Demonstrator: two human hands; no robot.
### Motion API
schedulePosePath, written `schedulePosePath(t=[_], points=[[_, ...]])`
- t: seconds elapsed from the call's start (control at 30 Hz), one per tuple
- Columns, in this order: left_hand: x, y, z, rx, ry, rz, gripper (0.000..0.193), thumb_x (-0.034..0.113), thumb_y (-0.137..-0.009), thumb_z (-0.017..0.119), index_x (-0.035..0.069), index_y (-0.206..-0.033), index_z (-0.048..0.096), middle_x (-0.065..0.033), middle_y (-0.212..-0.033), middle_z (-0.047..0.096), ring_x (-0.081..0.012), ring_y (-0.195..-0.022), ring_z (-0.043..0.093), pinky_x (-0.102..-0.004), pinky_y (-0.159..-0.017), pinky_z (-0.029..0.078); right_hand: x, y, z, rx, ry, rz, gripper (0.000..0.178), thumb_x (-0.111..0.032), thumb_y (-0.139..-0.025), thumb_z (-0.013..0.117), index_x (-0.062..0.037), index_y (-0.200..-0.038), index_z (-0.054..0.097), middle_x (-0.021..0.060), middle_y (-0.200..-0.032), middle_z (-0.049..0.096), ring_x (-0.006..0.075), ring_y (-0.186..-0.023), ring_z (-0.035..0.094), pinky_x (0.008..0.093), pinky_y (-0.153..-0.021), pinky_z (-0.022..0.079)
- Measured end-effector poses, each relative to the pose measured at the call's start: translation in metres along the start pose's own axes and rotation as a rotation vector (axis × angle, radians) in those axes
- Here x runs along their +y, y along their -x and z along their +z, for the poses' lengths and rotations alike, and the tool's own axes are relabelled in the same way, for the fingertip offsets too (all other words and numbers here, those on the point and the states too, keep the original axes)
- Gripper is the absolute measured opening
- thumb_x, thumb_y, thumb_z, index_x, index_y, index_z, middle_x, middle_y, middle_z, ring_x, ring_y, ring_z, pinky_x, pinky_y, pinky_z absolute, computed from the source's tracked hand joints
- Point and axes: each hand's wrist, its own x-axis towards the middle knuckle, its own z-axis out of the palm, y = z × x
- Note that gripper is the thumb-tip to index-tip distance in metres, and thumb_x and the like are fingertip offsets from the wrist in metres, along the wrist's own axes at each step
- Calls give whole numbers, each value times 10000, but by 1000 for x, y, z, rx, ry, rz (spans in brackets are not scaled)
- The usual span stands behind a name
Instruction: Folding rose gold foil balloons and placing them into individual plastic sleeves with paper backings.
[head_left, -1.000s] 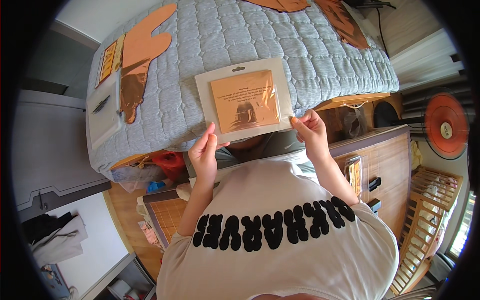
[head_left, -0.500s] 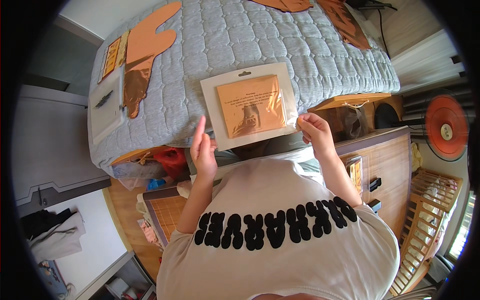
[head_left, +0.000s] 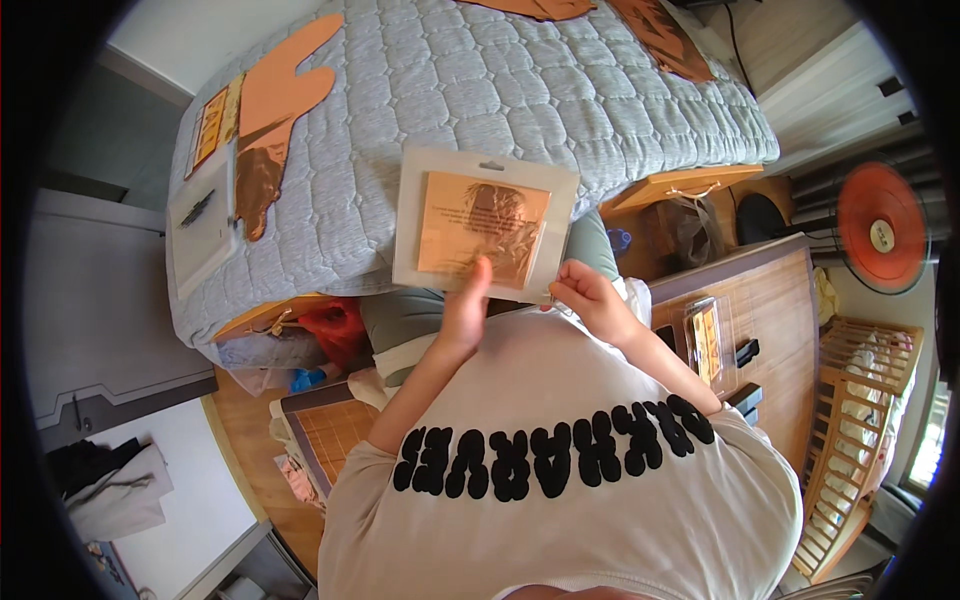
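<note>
A flat pale package [head_left: 409, 205] with a hang hole along its top is held up in front of me, over the near edge of the bed. Inside it, behind clear plastic, shows a folded square of shiny copper-coloured foil [head_left: 470, 225] with small dark print. My left hand [head_left: 464, 312] grips the package's lower edge, thumb across the front and the fingers hidden behind. At the lower right corner, my right hand [head_left: 592, 300] is closed in a pinch on the package's edge.
Copper foil shapes [head_left: 290, 100] lie on the grey quilted bed [head_left: 440, 80], beside a clear sleeve [head_left: 205, 235] with dark slim items. A wooden table [head_left: 770, 310] with another packet [head_left: 705, 340] stands at right, near a red fan [head_left: 880, 225] and wooden crib [head_left: 850, 440]. Open drawers jut from the bed.
The package has come down toward me and tilted the other way. My left hand has moved right, its thumb now over the front; my right hand has shifted left and down along the edge.
</note>
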Motion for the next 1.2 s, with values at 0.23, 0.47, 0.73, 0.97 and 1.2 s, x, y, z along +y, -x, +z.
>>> schedulePosePath(t=[0.23,0.47,0.73,0.97,1.2], points=[[-10,12,-48,-87,147,194,766,619,-1063,316,39,-1563,315,-106,-1549,444,-255,-1429,418,-450,-1189,305,26,27,-9,-69,-30,94,95,-61,-1050,535,17,-1057,587,56,-998,681,128,-933,668,289,-858,514],[-55,15,-76,175,-353,267,640,551,-1093,332,10,-1398,484,-100,-1418,520,-187,-1282,504,-347,-1091,409,-28,48,-46,760,1048,-576,557,-202,-881,743,-36,-1376,550,163,-1334,583,328,-1178,543,432,-999,399],[72,-15,52,-331,-565,647,1069,799,-890,498,4,-1577,300,-216,-1581,394,-365,-1446,397,-526,-1180,306,-55,108,-103,606,731,-66,188,-146,-919,743,-2,-928,623,132,-885,693,187,-869,674,322,-731,520],[131,17,57,-472,-310,985,948,781,-922,452,-9,-1446,469,-263,-1433,507,-420,-1388,429,-555,-1168,316,6,237,-220,945,1512,333,148,-193,-895,682,-73,-975,653,186,-876,713,392,-933,676,477,-739,542],[103,46,4,-455,-493,891,913,771,-935,436,-14,-1394,510,-253,-1386,531,-415,-1374,441,-544,-1155,332,134,256,-223,1052,1613,628,179,-279,-841,678,-107,-845,725,75,-971,726,278,-1028,654,416,-811,555]])
